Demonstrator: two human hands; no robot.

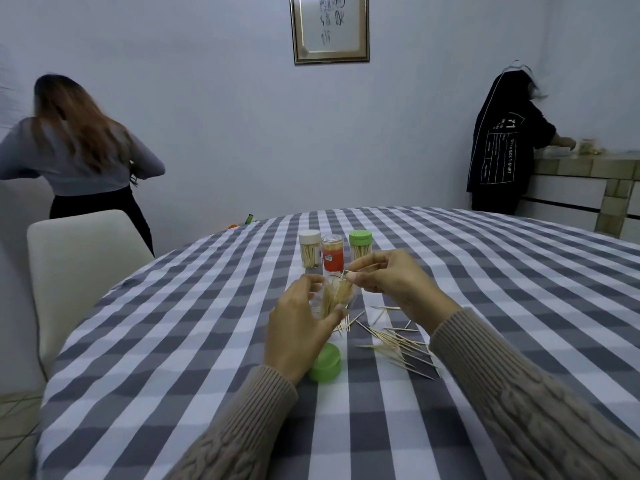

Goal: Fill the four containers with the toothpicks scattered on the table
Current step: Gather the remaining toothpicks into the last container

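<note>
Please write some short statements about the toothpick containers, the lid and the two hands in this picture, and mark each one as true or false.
1. The left hand holds an open clear container with toothpicks in it. True.
2. The right hand rests flat on the table. False: it is raised and pinches toothpicks over the open container.
3. Three closed containers stand behind the hands. True.
4. The loose green lid sits on the open container. False: it lies on the table near the left wrist.
5. Scattered toothpicks lie on the table under the right forearm. True.
</note>
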